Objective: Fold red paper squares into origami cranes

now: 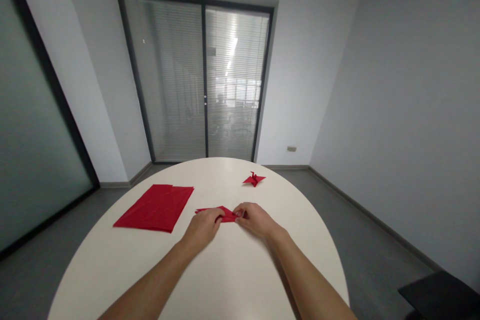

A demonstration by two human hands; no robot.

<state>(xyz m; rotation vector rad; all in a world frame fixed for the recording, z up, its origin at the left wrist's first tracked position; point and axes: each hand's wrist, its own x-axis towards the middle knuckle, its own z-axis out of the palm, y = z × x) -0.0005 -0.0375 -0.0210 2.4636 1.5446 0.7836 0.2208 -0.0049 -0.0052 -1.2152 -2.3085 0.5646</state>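
A folded piece of red paper [227,214] lies on the white table between my hands, its narrow left end showing past my left fingers. My left hand [205,224] presses on its left part, thumb and fingers closed on the paper. At its right end, my right hand [253,217] pinches the paper's tip between thumb and fingers. The exact folds under my fingertips are hidden. Beyond my right hand stands a finished red paper crane [254,179] with wings spread. Left of my left hand lies a stack of red paper sheets [153,207].
The round white table [232,280] fills the lower middle. Behind it stands a glass door [168,85] with blinds. A dark chair-like object [442,295] shows at the lower right. A grey wall [405,110] runs along the right.
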